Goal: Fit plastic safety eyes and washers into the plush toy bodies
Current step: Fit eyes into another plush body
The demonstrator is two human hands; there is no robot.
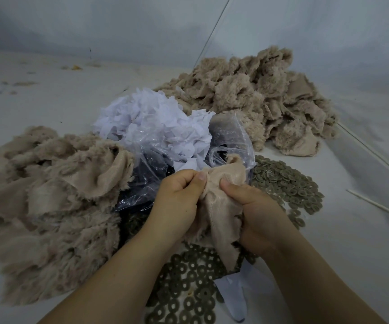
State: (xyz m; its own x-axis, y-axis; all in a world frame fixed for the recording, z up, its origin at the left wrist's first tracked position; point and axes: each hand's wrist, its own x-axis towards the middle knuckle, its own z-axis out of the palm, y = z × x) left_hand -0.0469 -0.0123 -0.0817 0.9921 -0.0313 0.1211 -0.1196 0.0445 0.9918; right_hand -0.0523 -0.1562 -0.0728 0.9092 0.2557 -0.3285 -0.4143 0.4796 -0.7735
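Plush body (221, 206) is bunched inside-out between your hands, left hand (177, 197) and right hand (256, 211) both pinching it over the washers (189, 288). Clear plastic bag (156, 160) sits just behind, more plush piles (48, 206) off to the left and back right.

Plush body (221, 206) between both pinching hands

Pale grey-white cloth-covered surface (329, 242) beneath a plain bluish-grey wall (118, 24), in dim, even light
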